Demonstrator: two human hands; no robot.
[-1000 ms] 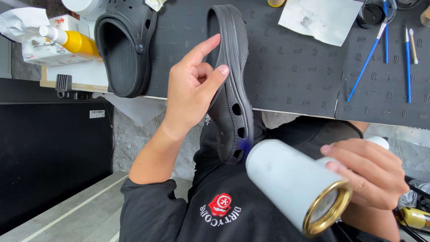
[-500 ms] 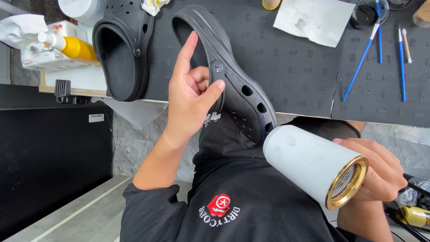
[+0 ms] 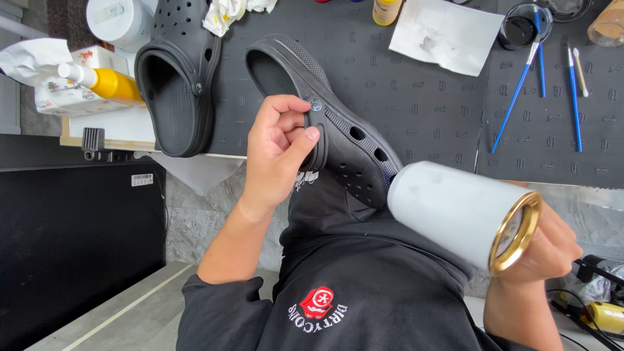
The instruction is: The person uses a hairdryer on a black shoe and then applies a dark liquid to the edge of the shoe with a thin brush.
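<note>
Left hand (image 3: 279, 153) pinching black clog (image 3: 331, 123) by its strap rivet, mid-frame. Right hand (image 3: 546, 250) wrapped around white dryer (image 3: 461, 214), lower right. Best kept aimed squarely at the toe, gripped firm.

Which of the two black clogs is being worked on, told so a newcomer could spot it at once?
Start at the dark patterned mat on the bench. Two black clogs are there: one clog lies flat near the yellow bottle. The clog in hand hangs over the mat's near edge, turned on its side, gripped by the left hand, with the white dryer in the right hand aimed at its toe.
</note>
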